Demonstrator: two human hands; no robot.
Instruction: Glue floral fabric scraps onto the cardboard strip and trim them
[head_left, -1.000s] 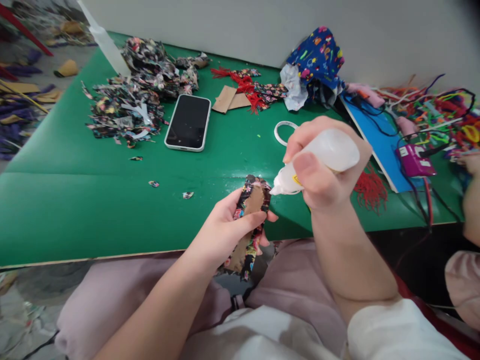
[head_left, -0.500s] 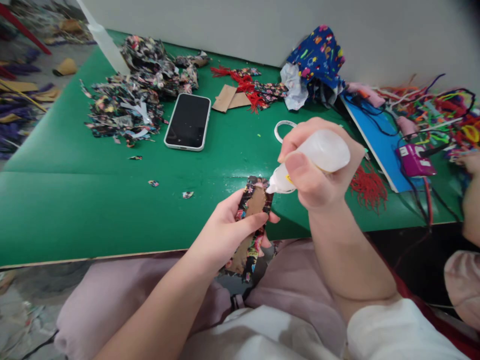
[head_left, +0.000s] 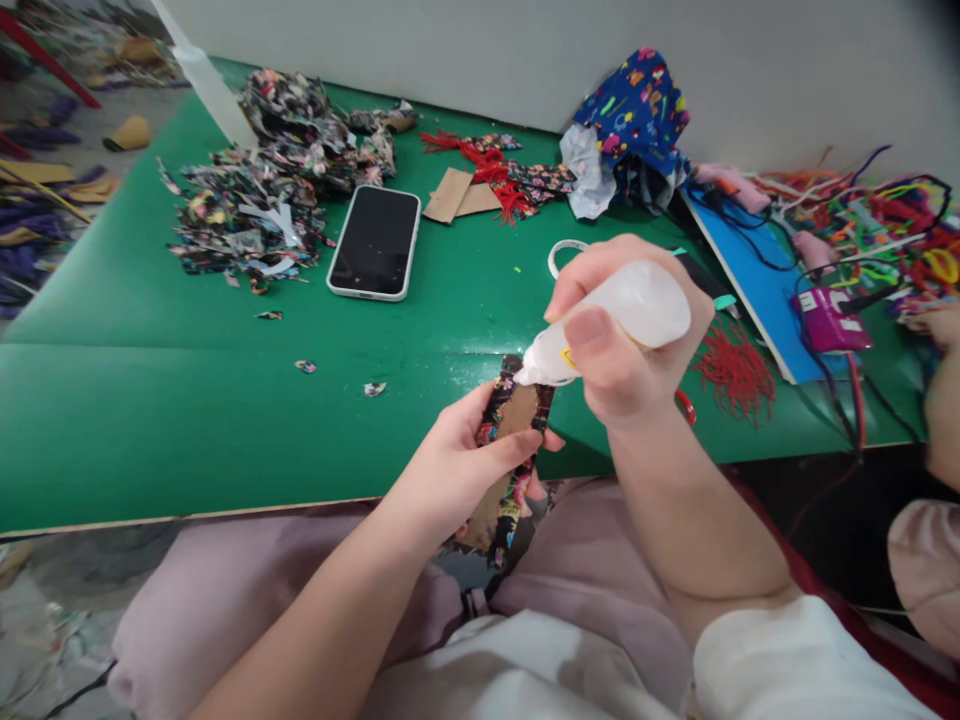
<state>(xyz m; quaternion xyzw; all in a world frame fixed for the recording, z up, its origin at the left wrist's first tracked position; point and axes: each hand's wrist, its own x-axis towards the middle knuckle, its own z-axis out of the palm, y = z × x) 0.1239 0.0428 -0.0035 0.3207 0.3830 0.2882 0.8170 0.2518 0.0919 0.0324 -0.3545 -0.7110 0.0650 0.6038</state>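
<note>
Worktop (head_left: 150, 400): green sheet; you sit at its near edge with both hands just above and in front of that edge.
Scrap heap (head_left: 255, 200): printed cuttings piled at the far left, well apart from your hands.
Blue cloth (head_left: 634, 120): bunched against the far wall, beside a blue board (head_left: 757, 290) and a tangle of coloured cords (head_left: 892, 220) at the right.
Phone (head_left: 375, 243): face up, screen dark, between the scrap heap and loose cardboard pieces (head_left: 454, 197).
Right hand (head_left: 622, 330): your grip is closed round the glue bottle (head_left: 637, 310), thumb pressed on its side, nozzle tilted down and left.
Left hand (head_left: 450, 465): your grip pinches the card strip (head_left: 510, 450) between thumb and fingers at mid-length, leaving its upper end free.
Card strip: brown card edged with printed cloth, held upright and slightly tilted over your lap; the nozzle tip meets its upper end.
Tape ring (head_left: 559, 262): flat on the worktop, partly hidden behind your right hand.
Red tassel (head_left: 735, 370): lying just right of your right hand.
Technique: judged from this pose, squeeze lightly and draw the tip along the bare card near the cloth edge; keep your left thumb clear of the wet line and hold the strip steady.
Other person: a hand and sleeve (head_left: 930, 560) show at the far right edge, not touching your work.
</note>
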